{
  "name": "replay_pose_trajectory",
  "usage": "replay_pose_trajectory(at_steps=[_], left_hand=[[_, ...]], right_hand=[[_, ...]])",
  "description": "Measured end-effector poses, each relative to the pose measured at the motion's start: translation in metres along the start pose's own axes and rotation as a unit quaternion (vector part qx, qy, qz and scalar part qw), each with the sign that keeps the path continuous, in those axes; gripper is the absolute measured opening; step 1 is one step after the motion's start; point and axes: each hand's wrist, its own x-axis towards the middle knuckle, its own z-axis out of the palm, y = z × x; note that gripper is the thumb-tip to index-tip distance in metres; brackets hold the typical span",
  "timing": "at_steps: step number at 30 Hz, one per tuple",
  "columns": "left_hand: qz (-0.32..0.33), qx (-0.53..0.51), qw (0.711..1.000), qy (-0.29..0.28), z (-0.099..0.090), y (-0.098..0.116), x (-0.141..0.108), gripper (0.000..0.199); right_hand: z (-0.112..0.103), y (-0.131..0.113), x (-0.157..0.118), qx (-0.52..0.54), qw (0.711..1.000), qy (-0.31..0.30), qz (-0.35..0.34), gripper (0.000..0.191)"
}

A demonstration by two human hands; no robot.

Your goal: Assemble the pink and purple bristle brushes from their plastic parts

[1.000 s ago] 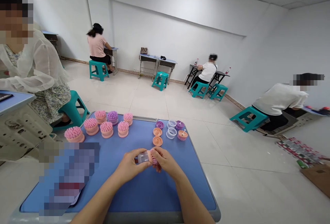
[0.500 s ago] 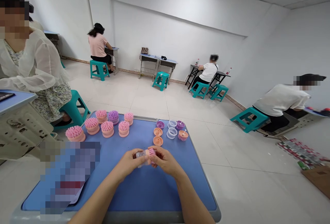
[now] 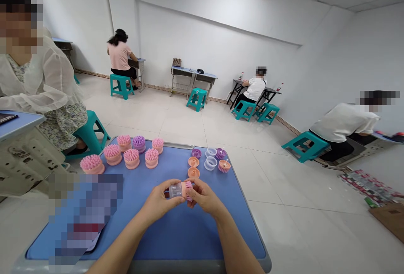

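Head view. Both hands met over the near half of the blue desktop, on one small two-part piece. The left hand pinched the clear plastic cup around its sides, thumb on the near side and fingers across the far side. The right hand gripped the pink-bristled brush head, its thumb against the bristles. The piece lay tilted on its side between the hands, cup toward the left and bristles toward the right, held above the desktop. Cup and head appeared to touch at the peach collar; whether they were locked could not be told. Judgement: the opposed hold braced each part and left the join exposed to view.

Just beyond the right hand, two peach caps and a purple cap formed a column, hollow side up. Right of these sat two translucent rings, then a purple brush head and a peach brush head, both inverted, stems up. Sorting by kind probably kept each part within reach.

Beyond the left hand, to its left, stood seven bristle-topped brushes, bristles up, probably grouped there to stay apart from the loose parts. A blurred, phone-like slab lay left of the left forearm.
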Motion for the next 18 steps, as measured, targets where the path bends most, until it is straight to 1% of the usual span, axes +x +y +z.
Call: replay_pose_trajectory(at_steps=[5, 9, 13, 15, 18], left_hand=[[0.002, 0.001, 1.0, -0.013, -0.004, -0.001, 0.001, 0.046], [0.01, 0.012, 1.0, -0.027, -0.006, -0.006, 0.001, 0.044], [0.036, 0.071, 0.997, 0.002, -0.005, -0.008, 0.001, 0.044], [0.047, 0.098, 0.994, 0.013, -0.003, -0.008, 0.001, 0.043], [0.043, 0.102, 0.994, 0.009, -0.002, -0.007, 0.002, 0.045]], right_hand=[[-0.001, -0.003, -0.002, 0.013, 1.0, -0.01, -0.012, 0.04], [0.0, -0.007, -0.002, 0.018, 1.0, -0.006, 0.015, 0.038], [0.004, -0.005, -0.001, 0.027, 0.999, 0.022, 0.04, 0.039], [0.006, -0.001, 0.001, 0.029, 0.999, 0.017, 0.03, 0.043], [0.008, 0.004, 0.003, 0.029, 1.0, 0.007, 0.001, 0.043]])
